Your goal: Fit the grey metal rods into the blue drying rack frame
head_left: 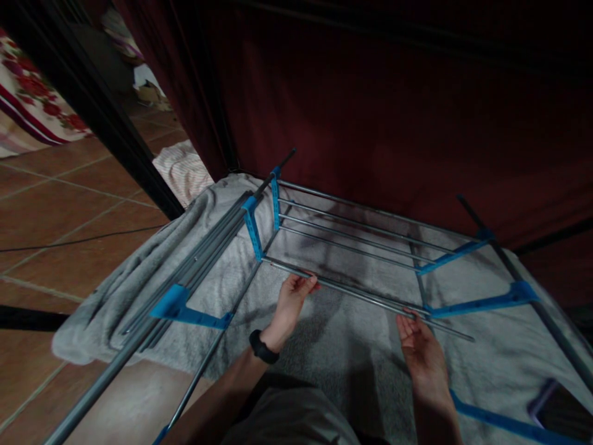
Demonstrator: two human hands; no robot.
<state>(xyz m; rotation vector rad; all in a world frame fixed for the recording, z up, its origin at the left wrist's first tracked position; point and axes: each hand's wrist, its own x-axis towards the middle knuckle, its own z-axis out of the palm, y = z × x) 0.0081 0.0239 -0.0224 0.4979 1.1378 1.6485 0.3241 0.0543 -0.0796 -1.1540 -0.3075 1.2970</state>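
Observation:
A thin grey metal tube (447, 329) runs across in front of me, its right end sticking out past the blue plastic bracket (482, 301) on the right. My left hand (291, 303), with a black band on the wrist, pinches this tube near its left part. Fingers of my right hand (422, 349) are closed around it near the right bracket. Close alongside lies another tube, partly hidden by the held one. Its left end meets a blue bracket (253, 230). Behind, several parallel tubes (356, 240) span the two sides of the rack frame.
Several loose tubes (204, 247) lie bundled on the grey blanket (99, 309) at left. A dark phone-like object (565, 408) rests at lower right. A dark red curtain (370, 123) hangs behind the frame. Black posts (102, 117) and tiled floor (69, 204) are at left.

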